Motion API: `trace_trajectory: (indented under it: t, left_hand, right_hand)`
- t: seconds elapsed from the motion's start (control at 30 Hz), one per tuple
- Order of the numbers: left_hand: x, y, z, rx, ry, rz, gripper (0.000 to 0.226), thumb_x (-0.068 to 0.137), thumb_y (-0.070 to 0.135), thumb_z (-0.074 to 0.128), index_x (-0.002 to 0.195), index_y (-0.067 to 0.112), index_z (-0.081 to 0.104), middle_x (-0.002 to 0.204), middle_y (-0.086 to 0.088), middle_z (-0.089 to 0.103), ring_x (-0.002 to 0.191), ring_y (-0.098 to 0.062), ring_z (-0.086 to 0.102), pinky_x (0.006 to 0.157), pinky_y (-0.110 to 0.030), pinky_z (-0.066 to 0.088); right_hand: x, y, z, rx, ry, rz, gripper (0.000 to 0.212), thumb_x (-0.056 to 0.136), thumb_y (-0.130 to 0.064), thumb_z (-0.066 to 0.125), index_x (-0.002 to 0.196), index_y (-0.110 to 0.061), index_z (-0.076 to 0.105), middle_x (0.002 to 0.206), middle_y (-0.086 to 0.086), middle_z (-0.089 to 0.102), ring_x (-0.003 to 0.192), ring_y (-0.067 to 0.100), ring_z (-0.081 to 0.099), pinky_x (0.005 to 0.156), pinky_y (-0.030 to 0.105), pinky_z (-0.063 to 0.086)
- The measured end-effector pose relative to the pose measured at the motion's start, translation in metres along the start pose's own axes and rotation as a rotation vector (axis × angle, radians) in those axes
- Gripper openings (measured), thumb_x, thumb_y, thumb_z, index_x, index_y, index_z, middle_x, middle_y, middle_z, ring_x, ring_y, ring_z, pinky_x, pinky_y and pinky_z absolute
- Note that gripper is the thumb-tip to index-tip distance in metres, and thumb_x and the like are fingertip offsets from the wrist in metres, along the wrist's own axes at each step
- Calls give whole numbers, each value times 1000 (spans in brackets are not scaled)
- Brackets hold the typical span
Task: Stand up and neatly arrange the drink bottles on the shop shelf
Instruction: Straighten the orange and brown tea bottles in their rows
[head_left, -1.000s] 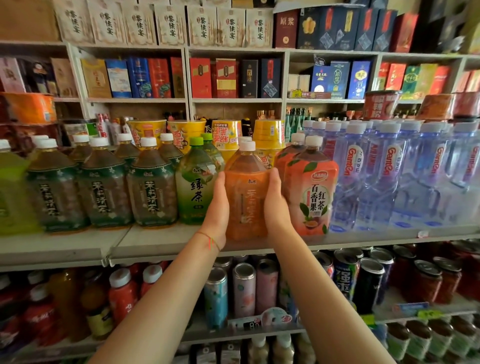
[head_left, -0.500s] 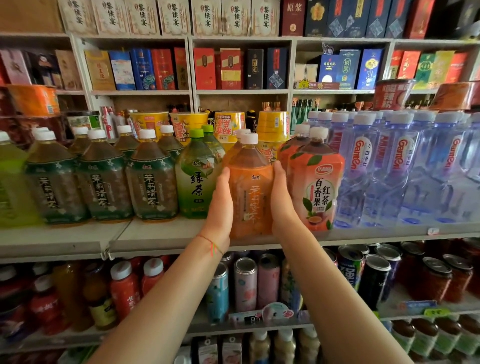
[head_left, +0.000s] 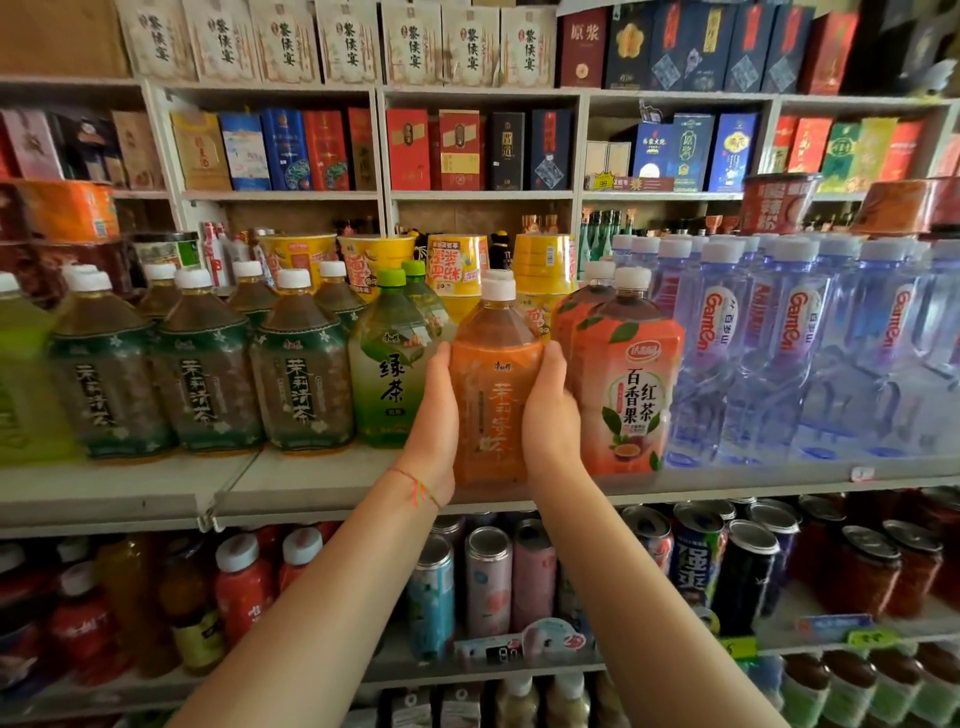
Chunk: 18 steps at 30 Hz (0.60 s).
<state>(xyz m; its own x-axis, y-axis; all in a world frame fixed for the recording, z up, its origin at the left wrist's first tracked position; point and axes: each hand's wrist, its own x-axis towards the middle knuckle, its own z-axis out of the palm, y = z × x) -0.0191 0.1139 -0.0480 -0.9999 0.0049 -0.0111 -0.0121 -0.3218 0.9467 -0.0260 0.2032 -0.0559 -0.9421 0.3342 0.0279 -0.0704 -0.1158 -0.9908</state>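
Both forearms extended forward; left hand (head_left: 435, 415) and right hand (head_left: 551, 415) cupped inward (palms facing).

Head view, close, facing shelf (head_left: 332, 480)

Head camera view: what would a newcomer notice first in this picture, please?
First, the orange tea bottle standing upright at the shelf's front edge, gripped by the left hand and the right hand on its two sides. Left of it stands a green tea bottle, right of it a red fruit tea bottle. Further right, clear water bottles fill the shelf.
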Motion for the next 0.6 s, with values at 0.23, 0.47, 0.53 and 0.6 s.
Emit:
trace_trajectory:
  t: [0.23, 0.47, 0.53, 0.6]
  left_hand:
    - [7, 1, -3, 25, -2, 12, 67, 98, 70, 23, 105, 27, 75, 96, -3, 79, 89, -18, 74, 73, -36, 58]
    - [9, 0, -1, 7, 13, 29, 71, 97, 71, 23, 111, 23, 74, 100, -7, 78, 100, -26, 72, 84, -43, 58]
    - [7, 0, 0, 3, 5, 40, 70, 98, 69, 23, 112, 23, 73, 101, -7, 78, 101, -26, 72, 88, -45, 58]
    - [6, 0, 0, -2, -1, 46, 68, 99, 68, 24, 111, 24, 73, 101, -6, 78, 97, -24, 73, 86, -44, 58]
  right_hand:
    - [8, -8, -3, 43, -107, 43, 75, 81, -83, 33, 123, -27, 61, 110, 0, 70, 103, 21, 64, 102, 46, 47]
    - [8, -8, -5, 104, -158, 92, 108, 44, -95, 41, 130, -32, 60, 116, 0, 70, 109, 24, 64, 104, 50, 45]
    - [9, -8, -6, 113, -175, 100, 108, 43, -96, 44, 128, -32, 61, 114, 0, 72, 109, 25, 64, 104, 52, 45]
    - [9, -8, -6, 125, -191, 101, 100, 49, -94, 46, 124, -31, 64, 109, 0, 74, 106, 25, 66, 102, 51, 47]
